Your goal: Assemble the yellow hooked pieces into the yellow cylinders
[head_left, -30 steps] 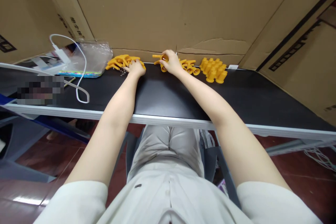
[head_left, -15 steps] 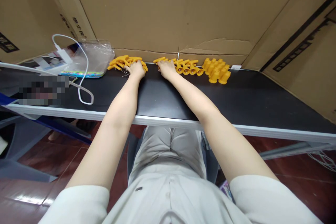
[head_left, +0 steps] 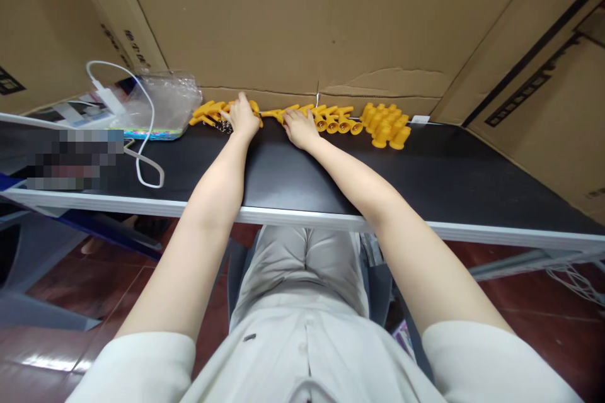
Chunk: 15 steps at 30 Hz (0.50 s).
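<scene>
My left hand (head_left: 244,118) is over the left end of a heap of yellow plastic corkscrews (head_left: 206,112), thumb and fingers spread. Dark metal spirals (head_left: 224,126) stick out below the heap. My right hand (head_left: 301,130) rests on the left part of a row of yellow corkscrews (head_left: 331,119), its thumb apart from its fingers. One yellow piece (head_left: 271,113) lies between the hands, reaching to the right fingertips. The undersides of both hands are hidden. Along the row, round open ends face me with metal inside.
Yellow cylinders (head_left: 380,119) stand grouped to the right. On the left lie a clear plastic bag (head_left: 163,101), a white cable (head_left: 154,107) and a blurred-out item (head_left: 70,160). Cardboard (head_left: 265,19) walls the back of the black table (head_left: 293,182).
My left hand has lifted slightly and spread its fingers. A yellow piece now shows between the hands beside my right fingertips. My right hand has barely moved.
</scene>
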Motion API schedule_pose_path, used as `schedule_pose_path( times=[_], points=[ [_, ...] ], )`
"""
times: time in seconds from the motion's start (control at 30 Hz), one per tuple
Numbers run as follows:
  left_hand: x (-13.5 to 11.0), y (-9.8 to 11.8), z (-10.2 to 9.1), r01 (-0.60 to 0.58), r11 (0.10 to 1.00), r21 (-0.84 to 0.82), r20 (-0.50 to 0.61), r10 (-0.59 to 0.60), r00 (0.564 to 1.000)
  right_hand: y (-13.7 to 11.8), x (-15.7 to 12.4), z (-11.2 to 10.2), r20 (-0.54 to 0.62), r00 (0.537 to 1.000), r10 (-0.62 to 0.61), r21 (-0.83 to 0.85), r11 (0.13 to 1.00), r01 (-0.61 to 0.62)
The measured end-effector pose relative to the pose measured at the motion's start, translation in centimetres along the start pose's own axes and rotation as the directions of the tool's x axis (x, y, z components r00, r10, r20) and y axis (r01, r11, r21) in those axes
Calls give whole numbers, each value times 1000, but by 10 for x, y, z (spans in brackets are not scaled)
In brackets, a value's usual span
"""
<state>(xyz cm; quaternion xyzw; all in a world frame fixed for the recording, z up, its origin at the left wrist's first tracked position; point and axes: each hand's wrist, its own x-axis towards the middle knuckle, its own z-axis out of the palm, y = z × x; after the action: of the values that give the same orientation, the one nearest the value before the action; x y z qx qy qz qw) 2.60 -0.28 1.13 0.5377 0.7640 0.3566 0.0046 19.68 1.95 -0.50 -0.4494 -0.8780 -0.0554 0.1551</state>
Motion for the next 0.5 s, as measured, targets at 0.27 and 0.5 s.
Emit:
schedule_pose_path(
  times=[0.27, 0.5],
  points=[
    [12, 14, 4, -78, 994, -74, -71, 72, 995, 18, -39, -12, -18, 1000, 17, 12, 1000, -17],
    [25, 10, 22, -116, 983, -140, -73, 106, 992, 64, -86, -25, -75, 996, 57, -11, 998, -58]
  ],
)
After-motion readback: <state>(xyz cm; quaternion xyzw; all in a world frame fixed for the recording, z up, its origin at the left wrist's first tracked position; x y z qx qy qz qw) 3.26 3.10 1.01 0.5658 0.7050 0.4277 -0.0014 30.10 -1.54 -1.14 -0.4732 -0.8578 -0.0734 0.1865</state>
